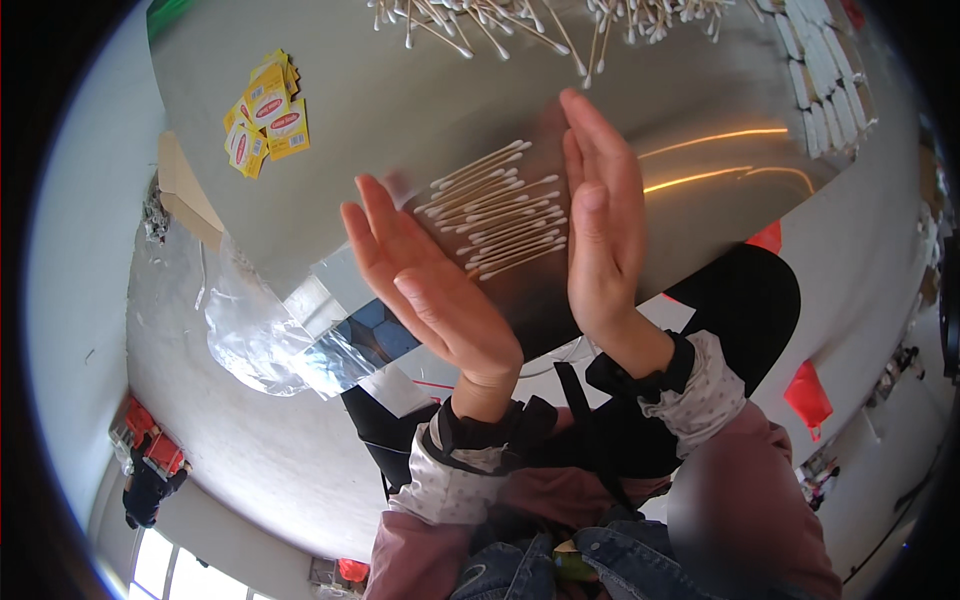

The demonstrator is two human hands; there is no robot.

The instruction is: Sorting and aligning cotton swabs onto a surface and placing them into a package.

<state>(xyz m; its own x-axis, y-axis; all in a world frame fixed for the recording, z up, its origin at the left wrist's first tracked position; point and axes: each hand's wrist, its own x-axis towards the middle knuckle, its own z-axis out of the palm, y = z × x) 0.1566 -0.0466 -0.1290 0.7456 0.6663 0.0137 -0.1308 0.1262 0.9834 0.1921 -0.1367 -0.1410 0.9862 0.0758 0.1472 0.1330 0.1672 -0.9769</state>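
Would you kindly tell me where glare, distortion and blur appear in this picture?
Head view: orange glare streaks the shiny tabletop beside the right hand; head view: fisheye distortion bows room edges; head view: a blurred patch covers some pink clothing.

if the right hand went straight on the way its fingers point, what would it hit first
The right hand would probably meet the loose cotton swabs at the far edge of the view, though its height above the table is unclear.
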